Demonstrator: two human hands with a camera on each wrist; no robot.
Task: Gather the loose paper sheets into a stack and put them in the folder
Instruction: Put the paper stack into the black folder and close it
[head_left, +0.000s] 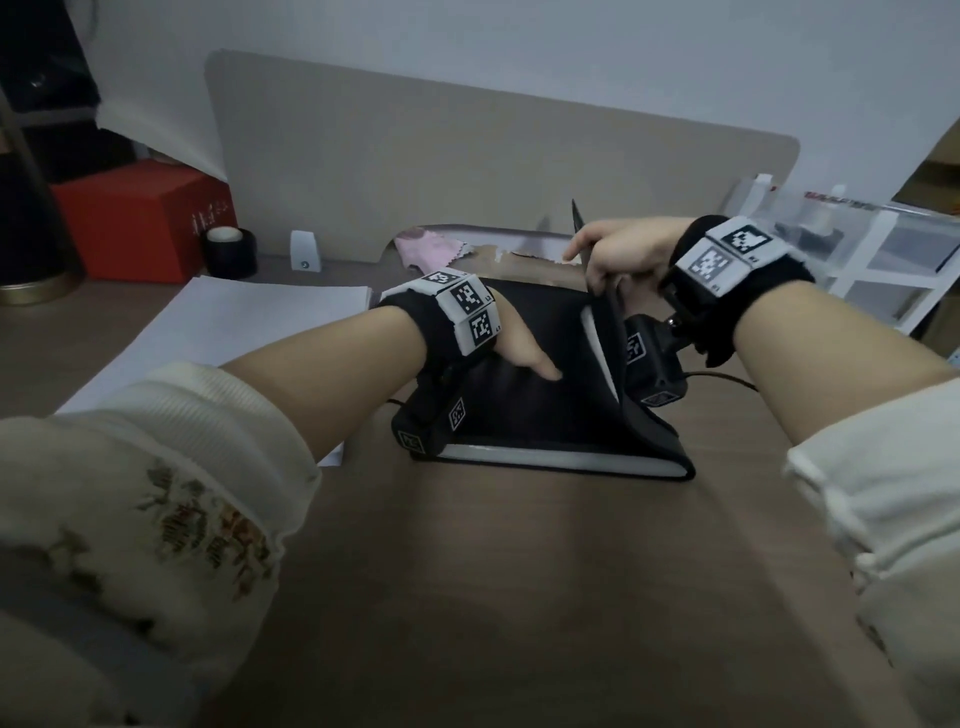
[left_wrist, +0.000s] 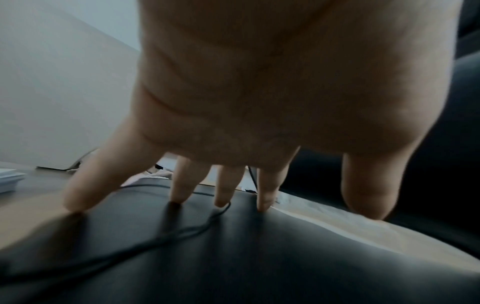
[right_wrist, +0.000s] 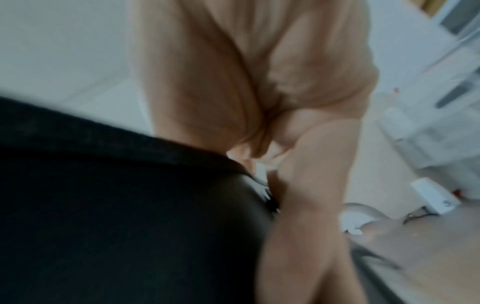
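A black folder (head_left: 545, 410) lies on the wooden table, with white pages showing along its near edge. My left hand (head_left: 519, 353) presses down on its black inner surface (left_wrist: 233, 257) with spread, straight fingers (left_wrist: 265, 197). My right hand (head_left: 618, 254) grips the folder's cover (head_left: 613, 317) at its far right edge and holds it raised. In the right wrist view the thumb and fingers (right_wrist: 298, 185) pinch the black cover (right_wrist: 116, 205). Loose white paper sheets (head_left: 223, 322) lie flat on the table left of the folder, and their edge (left_wrist: 7, 179) shows in the left wrist view.
A beige divider panel (head_left: 467, 171) stands along the back. A red box (head_left: 140, 218) and a black tape roll (head_left: 231, 252) sit at the back left. A pink cloth (head_left: 421, 249) lies behind the folder. A clear organizer (head_left: 857, 244) stands at the right. A thin cable (left_wrist: 155, 236) crosses the folder.
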